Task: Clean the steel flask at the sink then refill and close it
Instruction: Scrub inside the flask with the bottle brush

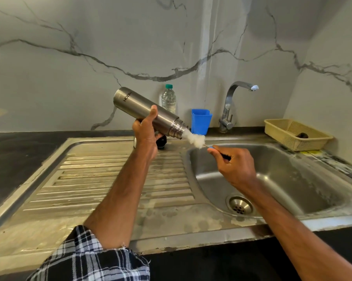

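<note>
We are at the scrubbing step: our left hand (145,130) grips the flask (148,110), tilted mouth-down over the sink (282,169) edge, while our right hand (235,163) pinches the brush (195,139) handle, its head at the mouth. Next probably needs rinsing under the tap (228,104)
</note>
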Tool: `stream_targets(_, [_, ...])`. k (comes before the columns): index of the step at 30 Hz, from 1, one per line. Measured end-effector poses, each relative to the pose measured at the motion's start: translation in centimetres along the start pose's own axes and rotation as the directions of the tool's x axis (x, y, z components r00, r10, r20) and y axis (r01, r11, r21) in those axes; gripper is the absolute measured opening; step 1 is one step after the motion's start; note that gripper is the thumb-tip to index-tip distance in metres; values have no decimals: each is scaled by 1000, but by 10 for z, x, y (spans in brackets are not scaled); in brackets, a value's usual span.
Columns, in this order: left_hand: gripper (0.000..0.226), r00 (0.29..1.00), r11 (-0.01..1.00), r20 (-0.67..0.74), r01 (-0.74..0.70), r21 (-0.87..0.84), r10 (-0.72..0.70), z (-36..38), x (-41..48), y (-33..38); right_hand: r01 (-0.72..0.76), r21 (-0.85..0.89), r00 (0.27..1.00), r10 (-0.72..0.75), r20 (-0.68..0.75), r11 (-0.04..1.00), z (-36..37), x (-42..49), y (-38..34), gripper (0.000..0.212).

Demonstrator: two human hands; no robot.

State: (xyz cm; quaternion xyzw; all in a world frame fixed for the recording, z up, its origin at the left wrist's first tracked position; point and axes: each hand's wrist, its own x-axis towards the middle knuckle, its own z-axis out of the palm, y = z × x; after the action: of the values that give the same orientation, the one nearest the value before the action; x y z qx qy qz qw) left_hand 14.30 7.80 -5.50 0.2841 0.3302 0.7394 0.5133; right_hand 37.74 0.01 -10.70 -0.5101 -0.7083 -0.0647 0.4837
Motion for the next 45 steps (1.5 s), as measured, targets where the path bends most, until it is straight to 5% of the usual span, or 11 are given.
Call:
stream_targets(4, [64,999,1000,-32,4,-20,-5,2,18,10,-296,304,934,207,292,905,-12,8,9,24])
stream_targets(7, [63,999,999,-33,-22,23,23,5,35,27,-388,347,889,248,386,854,-20,5,16,33])
stream_targets(10, [54,999,992,19,-52,117,50,19,43,41,-249,265,963,209,169,932,-13,4,19,28])
stream_targets(14, [64,997,984,46,-75,164,68,34,55,58,64,-149,987,-85,-140,987,-10,1,17,22])
stream_targets(18, [63,995,969,34,-99,226,93,41,60,62,146,-315,964,-207,-169,938,-5,-1,10,19])
stream_targets(22, [68,973,964,-24,-223,145,229,38,68,95,7,-261,991,-43,-129,965,-19,-8,23,19])
stream_targets(24, [53,957,952,-44,-278,129,285,28,74,119,-50,-251,997,33,-71,967,-28,-11,30,22])
stream_targets(29, [61,985,911,168,-104,398,39,40,37,114,-263,-252,962,274,8,931,-33,2,32,36])
stream_targets(35, [44,926,949,287,167,265,-244,31,-31,39,-359,-225,922,382,64,906,-24,-5,25,41])
stream_targets(45, [49,889,939,322,263,222,-325,10,-63,-20,-403,-184,914,406,-20,897,-22,-2,25,47])
